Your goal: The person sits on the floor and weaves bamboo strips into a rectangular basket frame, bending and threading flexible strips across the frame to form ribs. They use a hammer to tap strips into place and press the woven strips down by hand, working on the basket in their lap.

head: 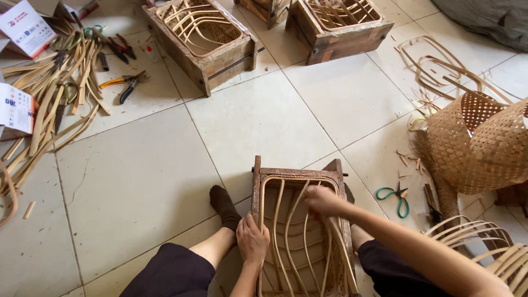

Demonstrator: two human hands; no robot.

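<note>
My left hand (252,240) grips the mould (263,175) rim, my right hand (321,200) pinches a rib (286,231); ribs are bent in, weaving not begun.

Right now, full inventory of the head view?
wooden mould with cane frame: 1, brown, between the legs
wooden moulds: 2 whole, a third partly visible, top centre
cane strips: pile, tan, left floor
pliers: 1, orange and dark handles, beside the strips
scissors: 1, green handles, right floor
woven sheet: 1, tan, right edge
bent cane frame: 1, lower right
left hand: on the mould's left rim
right hand: gripping a cane rib
</note>
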